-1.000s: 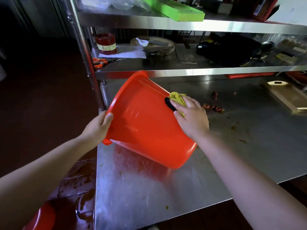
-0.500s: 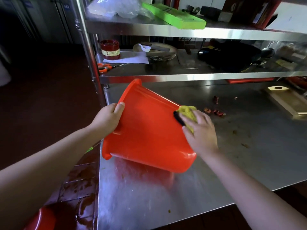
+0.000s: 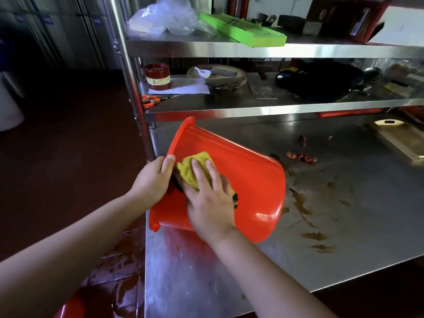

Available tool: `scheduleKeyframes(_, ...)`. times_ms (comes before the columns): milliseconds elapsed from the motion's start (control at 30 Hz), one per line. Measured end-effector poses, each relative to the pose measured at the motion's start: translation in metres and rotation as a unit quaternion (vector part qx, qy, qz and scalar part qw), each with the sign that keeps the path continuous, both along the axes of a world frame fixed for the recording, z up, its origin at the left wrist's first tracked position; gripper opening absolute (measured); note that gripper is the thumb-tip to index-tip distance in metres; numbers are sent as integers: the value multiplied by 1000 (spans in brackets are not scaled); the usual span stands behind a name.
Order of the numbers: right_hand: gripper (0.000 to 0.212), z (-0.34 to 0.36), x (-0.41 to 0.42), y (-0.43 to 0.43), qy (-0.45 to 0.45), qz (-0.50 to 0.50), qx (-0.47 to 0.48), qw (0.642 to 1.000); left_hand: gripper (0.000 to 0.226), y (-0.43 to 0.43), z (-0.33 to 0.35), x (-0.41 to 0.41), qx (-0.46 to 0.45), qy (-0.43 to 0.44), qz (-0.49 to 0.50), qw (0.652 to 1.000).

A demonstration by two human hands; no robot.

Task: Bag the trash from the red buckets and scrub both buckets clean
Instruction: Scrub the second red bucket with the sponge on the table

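Bucket scrubbing at the steel table [image 3: 344, 237].

Red bucket [image 3: 247, 180] lies tilted on its side on the tabletop; the left hand [image 3: 153, 177] clasps its rim, the right hand [image 3: 208, 200] presses a yellow scrubbing cloth [image 3: 192, 171] flat against its outer wall.
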State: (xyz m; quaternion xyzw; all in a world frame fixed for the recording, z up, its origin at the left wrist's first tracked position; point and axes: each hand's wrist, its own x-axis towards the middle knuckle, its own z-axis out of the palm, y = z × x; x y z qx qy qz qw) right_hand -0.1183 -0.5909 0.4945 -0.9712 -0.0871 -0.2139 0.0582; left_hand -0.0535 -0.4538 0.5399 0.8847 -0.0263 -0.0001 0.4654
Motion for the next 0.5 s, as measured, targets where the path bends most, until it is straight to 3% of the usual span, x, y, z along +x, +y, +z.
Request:
scheduleKeyframes(133,46,3,-5,-74,6,-155,61,986,64,4,-9,-7,5,-4,-13,1000)
scheduleKeyframes(300,44,11,5,-107,63,-341,184,919,50,-2,-9,-21,22,-30,3,999)
scheduleKeyframes(367,49,20,10,-74,65,-328,163,928,48,-4,-9,-26,17,-40,10,999)
scheduleKeyframes(500,56,24,12,21,36,-152,130,979,52,-1,-10,-30,-14,-47,6,999)
